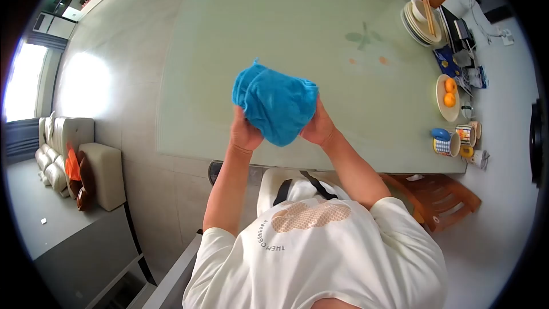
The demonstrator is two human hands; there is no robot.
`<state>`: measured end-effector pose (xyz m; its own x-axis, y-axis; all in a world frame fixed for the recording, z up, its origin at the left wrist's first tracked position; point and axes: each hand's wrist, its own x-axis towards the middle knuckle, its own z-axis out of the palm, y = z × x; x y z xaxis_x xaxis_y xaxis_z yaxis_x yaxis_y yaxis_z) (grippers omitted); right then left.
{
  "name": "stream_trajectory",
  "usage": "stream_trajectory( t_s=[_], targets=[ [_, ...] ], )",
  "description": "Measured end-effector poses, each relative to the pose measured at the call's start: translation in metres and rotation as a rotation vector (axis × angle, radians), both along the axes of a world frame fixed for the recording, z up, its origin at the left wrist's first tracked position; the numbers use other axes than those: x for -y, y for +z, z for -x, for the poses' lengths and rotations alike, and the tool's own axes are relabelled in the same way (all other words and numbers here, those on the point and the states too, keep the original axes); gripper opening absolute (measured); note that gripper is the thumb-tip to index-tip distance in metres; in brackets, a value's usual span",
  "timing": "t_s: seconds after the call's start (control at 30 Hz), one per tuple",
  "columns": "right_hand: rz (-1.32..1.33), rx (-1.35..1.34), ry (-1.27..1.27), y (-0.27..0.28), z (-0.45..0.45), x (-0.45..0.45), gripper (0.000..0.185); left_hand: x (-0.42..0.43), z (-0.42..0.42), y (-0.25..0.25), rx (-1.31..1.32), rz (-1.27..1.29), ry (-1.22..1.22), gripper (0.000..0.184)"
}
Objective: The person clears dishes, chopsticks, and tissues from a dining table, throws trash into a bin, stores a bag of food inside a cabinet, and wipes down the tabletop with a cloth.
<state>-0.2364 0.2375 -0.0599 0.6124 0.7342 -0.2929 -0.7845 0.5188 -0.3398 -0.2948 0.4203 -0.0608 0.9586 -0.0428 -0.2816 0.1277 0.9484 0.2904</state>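
A bunched blue cloth [277, 100] is held up over the near part of the table, its folds gathered at the upper left and its lower end hanging in a rounded point. My left hand [246, 131] grips its left side, with most of the fingers hidden under the fabric. On the opposite side, my right hand [319, 125] is closed on the cloth's right edge, and its fingertips are also covered.
The glass-topped table [211, 40] spreads out ahead. Along its right side stand stacked plates [409, 26] with a bowl and chopsticks [426, 14], a dish [441, 103] of oranges [450, 92], and mugs [446, 146]. A wooden chair [440, 197] is at the near right.
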Motion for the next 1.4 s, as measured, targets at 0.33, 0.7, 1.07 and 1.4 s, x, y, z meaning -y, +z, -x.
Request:
stream_trajectory(
  t_s=[0.33, 0.7, 1.07, 1.4],
  targets=[
    [0.139, -0.147, -0.197, -0.017, -0.02, 0.105, 0.05, 0.09, -0.019, -0.015, -0.321, -0.472, 0.015, 0.035],
    [0.717, 0.122, -0.674, 0.053, 0.057, 0.304, 0.043, 0.101, -0.005, -0.05, -0.285, -1.315, -0.344, 0.036],
    [2.243, 1.024, -0.157, -0.113, 0.048, 0.347, 0.055, 0.069, 0.013, -0.098, 0.16, -2.416, -0.297, 0.047],
    [2.434, 1.074, -0.539, -0.145, -0.116, 0.36, 0.049, 0.094, 0.011, -0.102, -0.081, -2.597, -0.211, 0.044]
  ],
)
